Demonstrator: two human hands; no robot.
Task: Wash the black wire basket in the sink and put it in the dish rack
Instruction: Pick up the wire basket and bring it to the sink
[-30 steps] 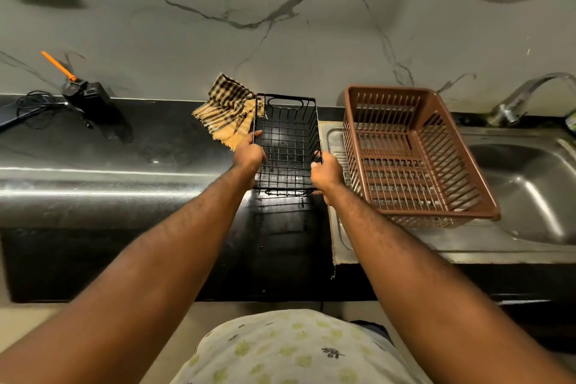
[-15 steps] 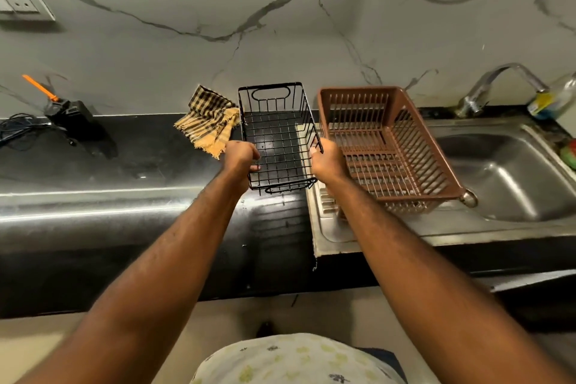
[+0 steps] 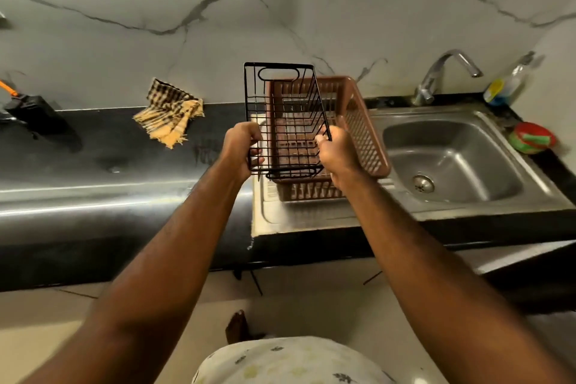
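While held, black wire basket tilted.

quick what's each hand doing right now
Left hand: closed, grip on the black wire basket, left side.
Right hand: closed, grip on its right side.

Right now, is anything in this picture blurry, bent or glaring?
Head view: wide-angle lens bows the black stone counter; glare streaks its front edge; the clear soap bottle at the right is smeared; the black wire basket in both hands is fairly sharp.
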